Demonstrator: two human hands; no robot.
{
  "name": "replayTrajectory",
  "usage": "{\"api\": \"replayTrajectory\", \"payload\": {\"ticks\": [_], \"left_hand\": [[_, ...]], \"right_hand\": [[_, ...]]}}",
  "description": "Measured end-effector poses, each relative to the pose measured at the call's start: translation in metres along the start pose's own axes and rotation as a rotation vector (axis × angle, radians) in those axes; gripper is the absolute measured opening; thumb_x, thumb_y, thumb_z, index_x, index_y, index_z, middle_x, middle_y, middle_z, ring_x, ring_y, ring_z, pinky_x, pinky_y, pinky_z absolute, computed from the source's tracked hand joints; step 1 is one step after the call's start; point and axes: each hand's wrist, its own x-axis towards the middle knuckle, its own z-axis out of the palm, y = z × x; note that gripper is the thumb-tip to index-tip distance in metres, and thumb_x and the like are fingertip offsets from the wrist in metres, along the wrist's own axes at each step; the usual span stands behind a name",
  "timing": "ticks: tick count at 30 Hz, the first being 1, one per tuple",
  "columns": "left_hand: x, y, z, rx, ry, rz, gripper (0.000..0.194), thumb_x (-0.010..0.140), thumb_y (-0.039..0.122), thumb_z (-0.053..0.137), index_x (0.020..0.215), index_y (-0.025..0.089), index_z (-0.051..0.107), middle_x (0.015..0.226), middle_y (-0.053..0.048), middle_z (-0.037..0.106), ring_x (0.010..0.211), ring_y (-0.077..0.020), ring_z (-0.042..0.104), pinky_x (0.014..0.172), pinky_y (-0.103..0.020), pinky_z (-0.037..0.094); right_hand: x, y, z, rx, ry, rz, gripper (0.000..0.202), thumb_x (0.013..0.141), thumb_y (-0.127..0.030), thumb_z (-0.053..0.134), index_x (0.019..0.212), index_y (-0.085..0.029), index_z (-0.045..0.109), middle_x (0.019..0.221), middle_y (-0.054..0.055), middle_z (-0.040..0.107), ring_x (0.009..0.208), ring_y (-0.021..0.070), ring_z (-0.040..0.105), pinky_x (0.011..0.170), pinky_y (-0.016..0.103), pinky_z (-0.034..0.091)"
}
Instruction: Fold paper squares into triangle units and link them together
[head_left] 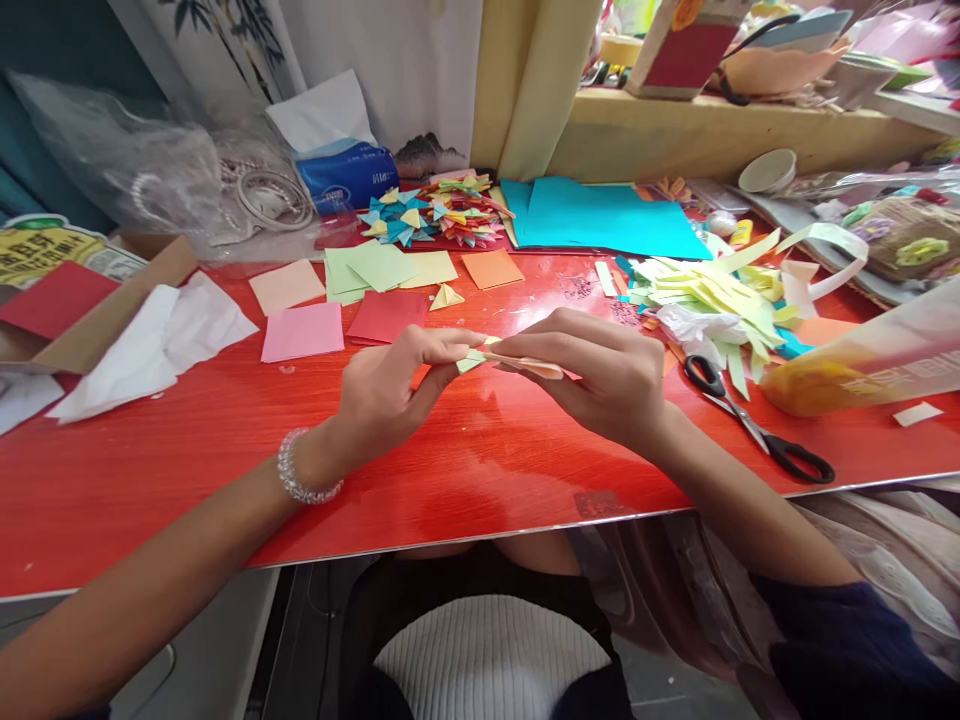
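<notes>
Above the middle of the red table [450, 500], both my hands meet over small folded paper. My left hand [394, 385], with a clear bead bracelet at its wrist, pinches a pale green folded paper [471, 360] between thumb and fingers. Closed around a peach folded paper [541, 368] is my right hand [600, 370]. The two papers touch or overlap between the fingertips; how they join is hidden. Just beyond lie a small yellow folded triangle [446, 297] and a stack of red paper squares [386, 317].
Pink [302, 332], green [367, 268] and orange squares [492, 269] lie behind my hands. Farther back are a heap of folded pieces [442, 215] and blue sheets [607, 218]. Scissors [757, 425], paper strips [705, 290] and a plastic bag [870, 350] lie right; a cardboard box [112, 300] sits left.
</notes>
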Motion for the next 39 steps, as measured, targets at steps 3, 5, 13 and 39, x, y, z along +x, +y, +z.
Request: {"api": "replayTrajectory", "payload": {"ticks": [3, 5, 13, 39], "left_hand": [[-0.001, -0.001, 0.001, 0.004, 0.016, 0.042, 0.018, 0.081, 0.005, 0.060, 0.094, 0.017, 0.054, 0.101, -0.006, 0.073, 0.093, -0.0135, 0.069, 0.069, -0.016, 0.056], [-0.001, 0.000, 0.001, -0.015, 0.011, 0.047, 0.020, 0.081, 0.002, 0.059, 0.094, 0.016, 0.052, 0.103, -0.007, 0.072, 0.097, -0.0137, 0.068, 0.074, -0.018, 0.057], [-0.002, 0.005, 0.001, -0.034, 0.010, 0.058, 0.022, 0.079, 0.002, 0.061, 0.092, 0.016, 0.050, 0.107, -0.009, 0.070, 0.099, -0.0141, 0.067, 0.076, -0.019, 0.057], [0.001, -0.004, -0.005, -0.001, -0.102, 0.297, 0.019, 0.083, 0.003, 0.054, 0.095, 0.016, 0.050, 0.122, -0.013, 0.063, 0.110, -0.0180, 0.062, 0.083, -0.025, 0.059]], "right_hand": [[-0.003, 0.003, 0.000, -0.105, 0.004, -0.118, 0.019, 0.088, -0.007, 0.051, 0.100, -0.018, 0.061, 0.084, 0.003, 0.068, 0.074, 0.0104, 0.061, 0.063, 0.024, 0.051], [-0.005, 0.004, -0.001, -0.172, -0.014, -0.185, 0.021, 0.089, -0.008, 0.051, 0.106, -0.017, 0.059, 0.088, 0.004, 0.068, 0.078, 0.0118, 0.061, 0.066, 0.026, 0.052], [-0.005, 0.002, -0.007, -0.381, -0.005, -0.372, 0.016, 0.087, -0.011, 0.054, 0.103, -0.012, 0.060, 0.086, 0.005, 0.068, 0.077, 0.0129, 0.060, 0.067, 0.026, 0.053], [-0.004, 0.015, -0.017, -0.146, -0.167, -0.398, 0.022, 0.086, -0.008, 0.056, 0.108, -0.009, 0.059, 0.099, 0.009, 0.067, 0.092, 0.0145, 0.061, 0.077, 0.028, 0.052]]}}
